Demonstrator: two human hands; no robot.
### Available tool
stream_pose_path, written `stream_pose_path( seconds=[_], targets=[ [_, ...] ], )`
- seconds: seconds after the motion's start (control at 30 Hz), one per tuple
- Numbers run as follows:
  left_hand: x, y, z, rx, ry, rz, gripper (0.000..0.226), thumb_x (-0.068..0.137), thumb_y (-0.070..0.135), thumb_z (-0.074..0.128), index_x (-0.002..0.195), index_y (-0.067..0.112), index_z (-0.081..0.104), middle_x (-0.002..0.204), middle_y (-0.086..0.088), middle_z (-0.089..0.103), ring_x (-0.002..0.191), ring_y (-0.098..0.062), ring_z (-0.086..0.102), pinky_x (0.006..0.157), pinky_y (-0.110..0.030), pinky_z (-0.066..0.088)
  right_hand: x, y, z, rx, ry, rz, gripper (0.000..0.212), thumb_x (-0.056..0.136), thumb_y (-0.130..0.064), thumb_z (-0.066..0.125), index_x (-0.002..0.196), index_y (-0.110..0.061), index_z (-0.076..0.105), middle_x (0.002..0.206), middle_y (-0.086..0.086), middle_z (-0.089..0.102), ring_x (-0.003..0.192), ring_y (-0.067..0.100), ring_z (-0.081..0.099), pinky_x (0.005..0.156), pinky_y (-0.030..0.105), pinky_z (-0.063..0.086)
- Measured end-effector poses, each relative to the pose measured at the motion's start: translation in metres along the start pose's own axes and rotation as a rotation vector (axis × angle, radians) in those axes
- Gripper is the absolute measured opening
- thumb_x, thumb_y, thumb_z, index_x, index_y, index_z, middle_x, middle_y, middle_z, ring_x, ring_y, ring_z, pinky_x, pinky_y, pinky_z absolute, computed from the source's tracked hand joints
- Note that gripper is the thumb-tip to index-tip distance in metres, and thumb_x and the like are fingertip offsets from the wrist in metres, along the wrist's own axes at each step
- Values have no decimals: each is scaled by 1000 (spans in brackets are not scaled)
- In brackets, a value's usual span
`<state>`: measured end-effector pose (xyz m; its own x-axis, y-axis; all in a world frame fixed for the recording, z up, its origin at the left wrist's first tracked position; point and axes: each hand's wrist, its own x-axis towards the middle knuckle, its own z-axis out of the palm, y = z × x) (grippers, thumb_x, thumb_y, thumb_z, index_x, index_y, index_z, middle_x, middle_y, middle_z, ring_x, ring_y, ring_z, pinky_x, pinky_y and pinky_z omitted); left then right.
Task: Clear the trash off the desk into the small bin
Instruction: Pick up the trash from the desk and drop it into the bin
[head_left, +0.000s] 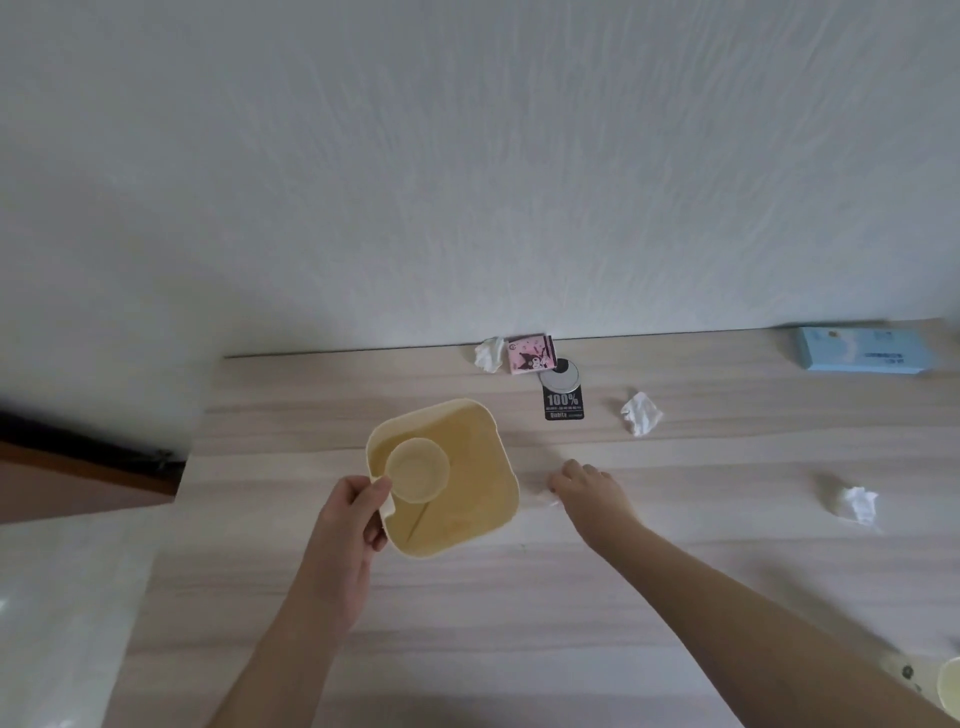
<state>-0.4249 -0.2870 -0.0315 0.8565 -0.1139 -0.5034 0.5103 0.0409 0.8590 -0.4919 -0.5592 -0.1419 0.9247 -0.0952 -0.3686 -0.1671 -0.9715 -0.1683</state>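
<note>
A small pale-yellow bin (467, 467) stands on the wooden desk (519, 597), seen from above. My left hand (345, 525) pinches its round lid (418, 467) at the near-left rim, and the lid is tipped into the opening. Just right of the bin, my right hand (589, 493) curls its fingers down over a blurred white crumpled tissue (540, 496) lying on the desk. Three more crumpled tissues lie loose: one mid-desk (641, 413), one to the right (860, 504), one by the wall (488, 354).
A pink printed packet (530, 353) and a black "100%" tag (563, 402) with a round silver disc lie near the wall. A light-blue tissue box (862, 349) sits at the back right. The desk's left edge drops off beside the bin.
</note>
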Motion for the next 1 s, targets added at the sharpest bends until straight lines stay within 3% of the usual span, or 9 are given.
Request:
stream_pose_path(
  seconds=[0.1,0.33,0.43,0.53,0.63,0.73,0.9,1.0],
  targets=[
    [4,4,-8,-33,53,-14,19,76,28,68,74,17,52,66,-2,39,60,-15,34,59,-33,27,25,-7,-13,29,10,-41,31,83,2,50,111,-12,56,108,10,57,96,30,57,78,37,43],
    [13,13,-14,-101,100,-12,22,73,32,69,56,30,56,65,2,37,61,-13,35,64,-32,32,91,-37,-56,56,210,-171,29,84,3,53,109,-10,58,98,11,61,89,32,59,73,39,44],
    [20,17,-13,-130,116,-13,20,73,32,69,63,24,54,65,1,38,62,-14,36,63,-32,32,117,-45,-69,10,252,-194,27,86,2,52,108,-11,61,102,9,62,95,30,59,79,38,46],
    [23,19,-13,-161,115,-4,23,72,31,68,64,21,49,63,1,37,61,-14,35,62,-33,30,138,-48,-73,-25,342,-201,24,88,-4,56,107,-13,66,124,10,59,117,31,50,97,42,38],
    [21,21,-15,-160,106,6,22,73,29,66,66,19,48,63,1,39,61,-14,35,61,-32,28,153,-50,-74,-159,294,-192,26,87,-9,59,112,-14,66,142,14,45,136,31,32,111,44,25],
    [18,17,-21,-145,130,2,24,84,23,65,72,15,46,68,-3,38,65,-16,35,62,-34,29,162,-54,-72,-315,190,-149,36,88,-10,58,123,-15,59,147,17,36,140,34,23,117,46,16],
    [16,10,-30,-117,165,-7,24,92,19,57,72,15,44,62,1,36,61,-15,31,60,-33,26,170,-57,-69,-397,106,-119,42,91,-11,48,132,-11,48,143,14,45,137,33,31,119,47,9],
    [16,7,-34,-110,166,-13,21,89,22,60,75,14,46,67,-2,38,64,-16,34,61,-34,28,168,-59,-62,-374,127,-119,40,87,-6,51,127,-11,53,129,9,55,124,30,44,116,46,18]
  ],
)
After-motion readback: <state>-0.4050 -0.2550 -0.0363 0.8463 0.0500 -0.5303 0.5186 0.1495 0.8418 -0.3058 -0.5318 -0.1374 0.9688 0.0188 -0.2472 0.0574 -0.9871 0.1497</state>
